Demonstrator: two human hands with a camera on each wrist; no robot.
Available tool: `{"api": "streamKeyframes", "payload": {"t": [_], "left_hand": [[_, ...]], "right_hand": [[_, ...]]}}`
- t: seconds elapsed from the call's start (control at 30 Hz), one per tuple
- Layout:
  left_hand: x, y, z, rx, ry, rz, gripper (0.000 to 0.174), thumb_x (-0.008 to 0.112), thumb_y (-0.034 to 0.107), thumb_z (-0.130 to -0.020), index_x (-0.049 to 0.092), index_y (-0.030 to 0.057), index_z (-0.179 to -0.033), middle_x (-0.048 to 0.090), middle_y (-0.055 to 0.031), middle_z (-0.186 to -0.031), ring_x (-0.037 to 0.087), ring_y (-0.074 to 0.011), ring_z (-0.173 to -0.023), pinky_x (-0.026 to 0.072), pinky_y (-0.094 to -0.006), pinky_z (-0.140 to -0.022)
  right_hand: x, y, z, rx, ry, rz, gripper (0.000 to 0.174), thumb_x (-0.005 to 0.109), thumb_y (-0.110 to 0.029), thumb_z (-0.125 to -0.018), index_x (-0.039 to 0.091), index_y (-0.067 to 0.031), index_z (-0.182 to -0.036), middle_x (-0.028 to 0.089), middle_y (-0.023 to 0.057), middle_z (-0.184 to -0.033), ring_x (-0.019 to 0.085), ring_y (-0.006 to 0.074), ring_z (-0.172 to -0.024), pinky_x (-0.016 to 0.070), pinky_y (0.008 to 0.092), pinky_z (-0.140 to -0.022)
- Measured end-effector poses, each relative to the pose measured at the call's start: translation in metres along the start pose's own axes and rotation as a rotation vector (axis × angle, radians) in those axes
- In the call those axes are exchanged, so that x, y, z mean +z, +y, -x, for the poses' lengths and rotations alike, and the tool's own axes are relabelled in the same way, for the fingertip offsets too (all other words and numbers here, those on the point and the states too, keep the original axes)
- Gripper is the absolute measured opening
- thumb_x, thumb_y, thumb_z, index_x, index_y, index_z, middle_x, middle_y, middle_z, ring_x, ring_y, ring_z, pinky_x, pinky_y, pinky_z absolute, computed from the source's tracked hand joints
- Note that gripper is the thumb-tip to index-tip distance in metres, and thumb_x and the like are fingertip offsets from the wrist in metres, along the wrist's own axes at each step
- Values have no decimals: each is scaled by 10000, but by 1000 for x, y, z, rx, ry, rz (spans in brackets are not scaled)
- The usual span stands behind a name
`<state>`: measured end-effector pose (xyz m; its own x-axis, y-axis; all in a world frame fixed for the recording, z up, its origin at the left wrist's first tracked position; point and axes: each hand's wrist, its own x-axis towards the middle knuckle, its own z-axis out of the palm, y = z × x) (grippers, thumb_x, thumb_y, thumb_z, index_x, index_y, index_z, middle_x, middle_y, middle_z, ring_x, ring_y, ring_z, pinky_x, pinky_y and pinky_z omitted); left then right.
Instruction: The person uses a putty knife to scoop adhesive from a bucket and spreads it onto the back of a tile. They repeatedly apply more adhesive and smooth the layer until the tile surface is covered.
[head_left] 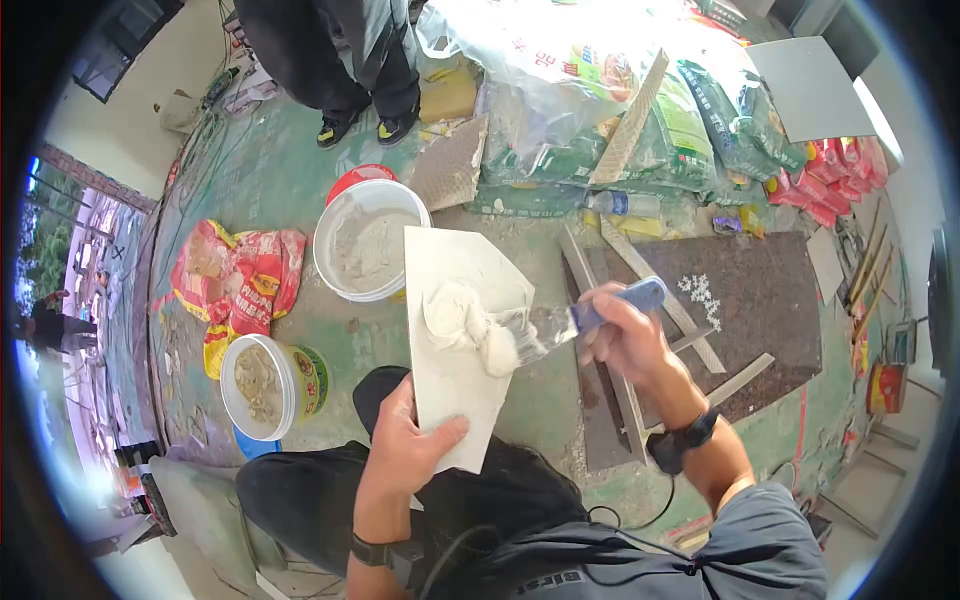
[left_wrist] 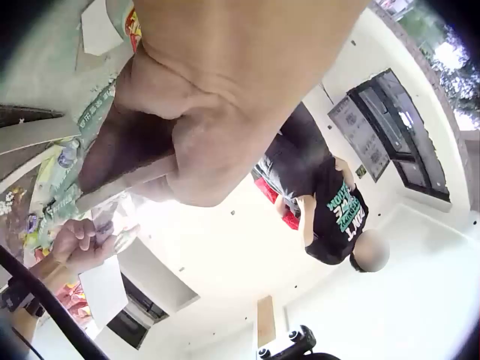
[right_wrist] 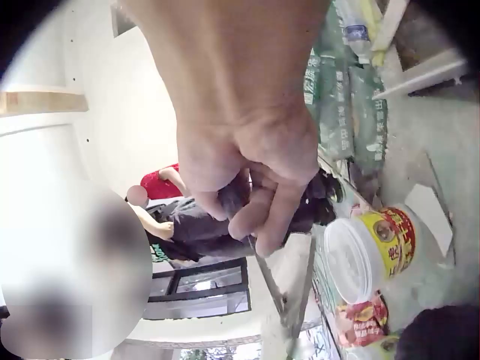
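Note:
My left hand [head_left: 405, 445] grips the near end of a white, angular board [head_left: 450, 405], thumb on its face and fingers behind. Thick, pale putty [head_left: 455, 310] lies in smooth mounds on the board's upper half. In my right hand [head_left: 628, 338] is a putty knife [head_left: 645, 293] with a blue handle, its wide, smeared blade reaching left over the board's right edge into the putty. The left wrist view shows the board's edge [left_wrist: 127, 184] held in my left hand [left_wrist: 202, 142]. My right fingers [right_wrist: 262, 229] curl round the handle in the right wrist view.
A large white bucket [head_left: 325, 245] of grey paste and a smaller bucket [head_left: 312, 380] stand left of the board. A red and yellow bag [head_left: 262, 290] lies near them. Wood strips [head_left: 690, 335] cross a brown sheet [head_left: 780, 300] at right. Someone's legs [head_left: 345, 60] stand beyond, beside stacked green bags [head_left: 660, 150].

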<state>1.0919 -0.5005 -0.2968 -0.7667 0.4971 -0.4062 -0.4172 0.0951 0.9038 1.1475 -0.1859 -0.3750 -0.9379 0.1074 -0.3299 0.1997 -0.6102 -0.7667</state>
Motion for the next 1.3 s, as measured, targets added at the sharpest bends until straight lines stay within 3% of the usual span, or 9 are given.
{"api": "streamKeyframes", "payload": {"t": [0.2,0.3,0.4,0.53,0.9,1.03,1.1,1.2,1.3], "left_hand": [[12,-9,-8,43,61,-35,528,699,-7,-877,536,-80,-1373,691,-121,-1227,645,-157,-1107,508,-330,-991],[10,-7,-6,-34,40,37,522,703,-6,-874,546,-78,-1367,690,-119,-1236,643,-161,-1115,502,-332,-1000],[9,-8,-5,-30,39,-33,509,705,5,-871,564,-67,-1354,699,-113,-1213,651,-160,-1092,512,-336,-982],[12,0,-8,-31,5,-182,512,695,16,-859,569,-61,-1349,709,-120,-1176,657,-163,-1066,520,-337,-964],[13,-8,-2,-50,-41,-251,516,682,-17,-841,564,-79,-1339,687,-116,-1231,640,-163,-1117,495,-323,-998],[17,-3,-3,-14,-28,-230,497,692,13,-840,583,-78,-1317,699,-105,-1185,645,-149,-1082,509,-319,-970],[14,1,-1,-24,-20,-200,489,692,12,-839,588,-79,-1309,703,-103,-1171,646,-145,-1072,512,-319,-963],[11,-1,2,-69,-12,-192,494,682,-12,-839,585,-83,-1318,705,-103,-1173,649,-141,-1059,514,-322,-957],[17,-7,-4,-11,-27,-215,526,680,-22,-842,574,-78,-1355,704,-97,-1185,653,-144,-1054,515,-320,-958]], "right_hand": [[50,9,33,-146,155,-183,248,664,-168,-1009,658,43,-1140,706,138,-799,689,199,-631,618,379,-602],[49,-25,35,-437,138,296,208,739,-57,-926,694,36,-1107,707,132,-809,682,193,-636,580,358,-594],[51,-53,27,-886,-172,986,316,807,27,-774,733,-37,-1074,654,91,-774,582,200,-547,471,328,-531],[78,-54,37,-882,-353,1111,317,820,1,-774,736,-40,-1077,598,71,-728,583,225,-546,454,331,-501],[81,-50,39,-906,-325,1135,300,816,10,-753,729,-63,-1031,615,64,-697,602,223,-514,462,335,-480],[75,-41,10,-993,-133,889,243,810,-1,-794,715,-24,-1016,699,98,-779,667,212,-624,521,306,-593],[62,-31,11,-769,11,787,226,795,5,-803,713,-13,-1013,729,111,-809,677,209,-622,531,294,-596],[57,-29,37,-765,-76,854,212,785,8,-808,717,-12,-1008,728,117,-788,683,195,-609,533,301,-578],[73,-30,41,-975,-148,912,182,768,12,-840,713,-7,-1012,714,98,-753,671,156,-591,520,308,-539]]}}
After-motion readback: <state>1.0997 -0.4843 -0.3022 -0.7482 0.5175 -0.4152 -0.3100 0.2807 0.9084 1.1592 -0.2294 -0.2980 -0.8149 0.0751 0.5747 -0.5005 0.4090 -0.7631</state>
